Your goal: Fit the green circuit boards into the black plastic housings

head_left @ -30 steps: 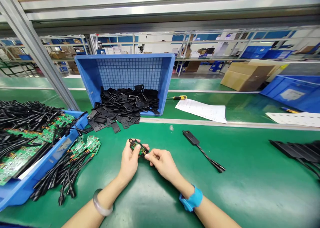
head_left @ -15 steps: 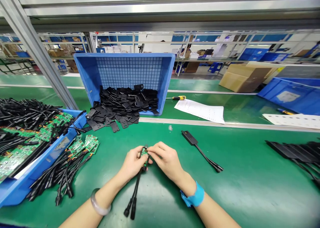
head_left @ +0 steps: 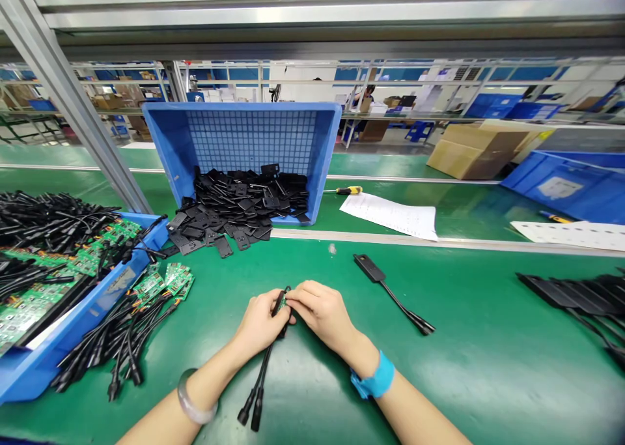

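Note:
Between my hands is a green circuit board (head_left: 284,301) in a black case, its two black cables (head_left: 258,386) with plugs hanging toward me. My left hand (head_left: 261,318) grips the board and case, thumb across the top. Fingertips of my right hand (head_left: 319,311) pinch at the board's upper right edge, partly hiding it. To the right, a closed black case with a cable (head_left: 372,270) lies on the green table (head_left: 469,380). Loose circuit boards with cables (head_left: 161,288) lie to the left.
A blue crate on its side (head_left: 254,129) spills black case parts (head_left: 239,200). At left stands a blue bin (head_left: 102,308) of cabled boards. Several finished-looking black units (head_left: 571,295) lie right. Behind are a screwdriver (head_left: 349,190), a paper sheet (head_left: 390,214) and a cardboard box (head_left: 473,152).
The board has turned slightly in my left hand, so less of its green face shows. My right fingertips stay at its upper edge; the cable ends have swung slightly left.

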`<act>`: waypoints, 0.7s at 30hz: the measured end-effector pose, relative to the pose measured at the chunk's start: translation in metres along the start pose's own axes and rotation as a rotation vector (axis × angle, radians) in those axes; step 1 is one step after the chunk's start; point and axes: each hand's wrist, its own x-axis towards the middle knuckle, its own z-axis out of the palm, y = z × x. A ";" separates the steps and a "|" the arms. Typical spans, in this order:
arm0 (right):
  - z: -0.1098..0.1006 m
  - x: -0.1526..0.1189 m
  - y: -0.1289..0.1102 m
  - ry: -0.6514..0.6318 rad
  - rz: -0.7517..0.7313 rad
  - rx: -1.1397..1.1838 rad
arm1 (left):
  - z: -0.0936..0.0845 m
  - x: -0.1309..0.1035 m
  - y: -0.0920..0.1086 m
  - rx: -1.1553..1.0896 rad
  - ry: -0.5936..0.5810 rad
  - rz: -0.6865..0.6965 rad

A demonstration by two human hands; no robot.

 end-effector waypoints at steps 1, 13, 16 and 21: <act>0.001 0.000 0.001 0.001 0.003 0.011 | 0.000 0.000 0.000 0.014 0.000 -0.001; -0.002 0.005 -0.003 -0.208 0.006 -0.103 | -0.002 0.004 -0.002 -0.126 -0.048 -0.080; -0.007 0.017 0.012 -0.310 0.182 -0.088 | -0.008 0.007 0.000 -0.340 0.012 -0.174; -0.030 0.035 0.081 -0.294 0.603 -0.387 | -0.013 0.009 0.001 -0.554 0.103 -0.183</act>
